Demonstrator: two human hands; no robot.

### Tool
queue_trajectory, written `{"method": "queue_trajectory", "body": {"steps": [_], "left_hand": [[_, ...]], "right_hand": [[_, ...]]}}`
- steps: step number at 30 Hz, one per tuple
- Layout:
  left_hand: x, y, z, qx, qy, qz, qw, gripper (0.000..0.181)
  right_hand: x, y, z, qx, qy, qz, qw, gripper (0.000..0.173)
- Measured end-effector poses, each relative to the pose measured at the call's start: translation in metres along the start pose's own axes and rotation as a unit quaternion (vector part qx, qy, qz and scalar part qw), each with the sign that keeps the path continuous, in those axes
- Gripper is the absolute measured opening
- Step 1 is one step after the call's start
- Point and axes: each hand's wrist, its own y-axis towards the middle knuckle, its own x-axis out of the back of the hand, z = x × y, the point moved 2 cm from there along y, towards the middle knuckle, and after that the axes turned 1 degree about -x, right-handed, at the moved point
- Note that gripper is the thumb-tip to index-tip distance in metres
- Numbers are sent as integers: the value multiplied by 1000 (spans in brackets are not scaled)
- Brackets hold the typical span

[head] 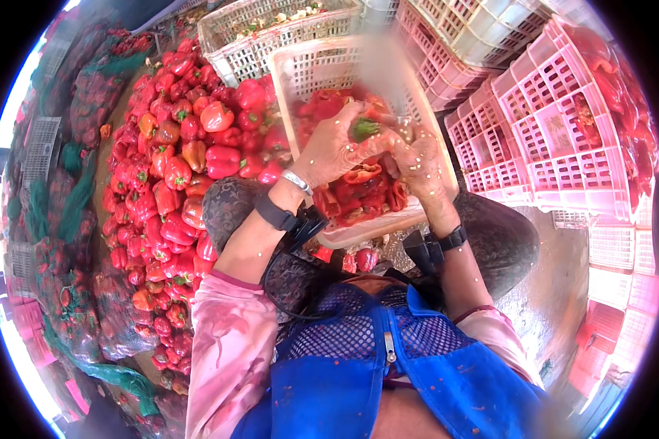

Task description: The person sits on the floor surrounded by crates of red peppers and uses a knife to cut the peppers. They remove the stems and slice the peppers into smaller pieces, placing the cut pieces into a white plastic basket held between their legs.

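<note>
My left hand is raised over a white plastic crate, its fingers around a piece of red bell pepper whose green stem end shows near the thumb. My right hand meets it from the right, fingers bent against the same pepper; whether it also holds a tool is hidden by blur. Pale seeds stick to the fingers and wrist. Below both hands, opened red pepper pieces lie in the crate, which stands between my knees.
A large heap of whole red bell peppers lies on the left, with filled net bags beyond. Another white crate with scraps stands behind. Pink crates filled with peppers and stacked white crates rise on the right.
</note>
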Motion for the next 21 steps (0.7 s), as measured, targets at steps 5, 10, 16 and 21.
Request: {"method": "queue_trajectory", "body": {"steps": [5, 10, 16, 21], "left_hand": [[-3, -2, 7, -30, 51, -17, 998, 51], [-13, 2, 13, 62, -179, -48, 981, 42], [-20, 16, 35, 81, -343, -169, 921, 33], [-24, 18, 53, 81, -167, -182, 966, 36]], "right_hand": [[-4, 0, 11, -79, -53, -62, 994, 24], [1, 5, -2, -90, 130, -97, 983, 25], [5, 9, 12, -47, 114, -132, 984, 29], [3, 5, 6, -77, 31, -87, 993, 38]]}}
